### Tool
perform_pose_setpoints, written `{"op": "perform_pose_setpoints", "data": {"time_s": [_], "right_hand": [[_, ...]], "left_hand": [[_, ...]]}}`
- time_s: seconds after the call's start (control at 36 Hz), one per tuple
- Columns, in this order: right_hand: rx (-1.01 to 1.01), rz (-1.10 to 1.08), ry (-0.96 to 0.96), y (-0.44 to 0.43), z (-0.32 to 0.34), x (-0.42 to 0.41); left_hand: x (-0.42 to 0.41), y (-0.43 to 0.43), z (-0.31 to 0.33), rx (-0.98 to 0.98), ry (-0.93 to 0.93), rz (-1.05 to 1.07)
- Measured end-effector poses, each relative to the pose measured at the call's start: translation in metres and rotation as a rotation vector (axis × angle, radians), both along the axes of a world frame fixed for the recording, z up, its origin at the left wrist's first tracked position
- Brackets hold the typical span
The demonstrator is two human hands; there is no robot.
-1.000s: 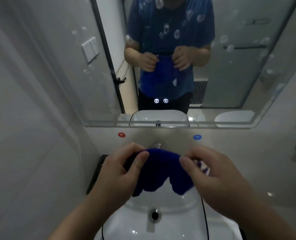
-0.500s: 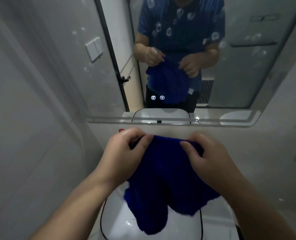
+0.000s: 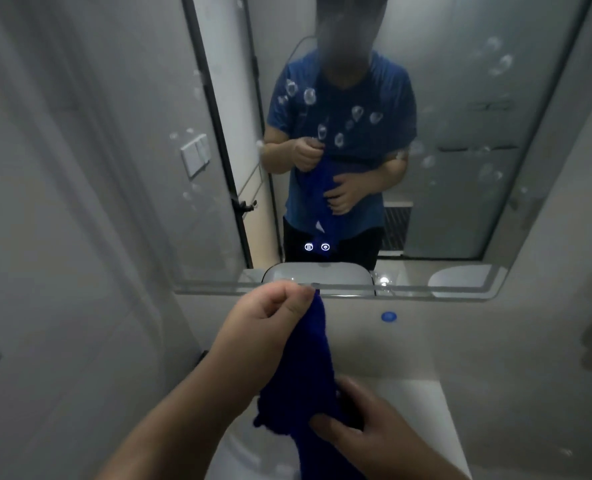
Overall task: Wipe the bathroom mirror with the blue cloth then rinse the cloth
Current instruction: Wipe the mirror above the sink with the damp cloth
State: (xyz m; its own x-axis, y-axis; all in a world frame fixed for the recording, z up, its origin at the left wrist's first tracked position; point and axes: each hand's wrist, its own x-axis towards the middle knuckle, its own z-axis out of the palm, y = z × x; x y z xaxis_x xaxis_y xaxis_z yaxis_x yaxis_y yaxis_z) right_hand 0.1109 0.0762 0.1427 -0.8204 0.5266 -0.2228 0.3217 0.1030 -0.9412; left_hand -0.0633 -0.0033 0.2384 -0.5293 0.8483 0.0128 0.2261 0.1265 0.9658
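Observation:
The blue cloth (image 3: 306,372) hangs lengthwise in front of me, below the bathroom mirror (image 3: 461,140). My left hand (image 3: 270,323) pinches its top corner just under the mirror's lower edge. Lower down, my right hand (image 3: 360,427) wraps around the cloth's bottom part. The mirror glass carries several white foam blotches and water spots across the middle and right. It reflects a person in a blue shirt holding the cloth.
A white sink basin (image 3: 253,455) lies under the cloth, mostly hidden by my arms. A blue dot marker (image 3: 388,316) sits on the wall below the mirror. Two small lit icons (image 3: 317,247) glow on the glass. A grey wall closes in on the left.
My left hand has lifted the cloth's top corner toward the mirror's edge. My right hand slid down from the top edge to the cloth's lower part, stretching it vertically. The view tilted up.

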Motion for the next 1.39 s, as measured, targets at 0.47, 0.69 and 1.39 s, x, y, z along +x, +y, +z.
{"op": "perform_pose_setpoints", "data": {"time_s": [0.47,0.69,1.39], "right_hand": [[0.631,-0.389,0.074,0.012,0.147,-0.019],[0.404,-0.321,0.4,0.03,0.187,-0.05],[1.466,-1.119,0.624,0.237,0.373,-0.156]], "left_hand": [[-0.083,0.004,0.042,0.004,0.31,-0.054],[-0.065,0.031,0.072,0.178,0.163,-0.377],[-0.207,0.125,0.33,0.663,1.474,0.531]]}}
